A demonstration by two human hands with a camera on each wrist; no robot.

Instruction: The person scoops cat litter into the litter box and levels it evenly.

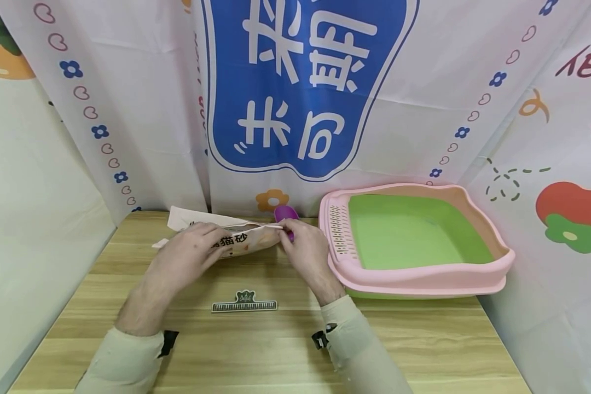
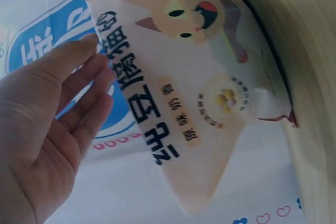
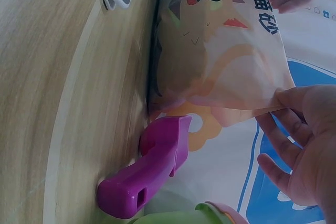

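A pale cat litter bag (image 1: 246, 242) with a printed cat and dark lettering stands near the back of the table, its top edge parted. At one top corner, my right hand (image 1: 305, 246) pinches the bag between thumb and fingers, as the right wrist view shows (image 3: 310, 140). My left hand (image 1: 192, 254) is at the other part of the top edge. Its fingers are loosely bent and its fingertips lie right at the rim in the left wrist view (image 2: 47, 114). Beside the bag, partly hidden by my right hand, lies a purple scoop (image 3: 152, 166).
A litter box with a pink rim (image 1: 423, 282) and green base stands on the right, close to my right hand. In front of the bag lies a flat sealing clip (image 1: 244, 305) with a piano-key pattern. A printed curtain (image 1: 399, 137) hangs behind the table (image 1: 246, 355).
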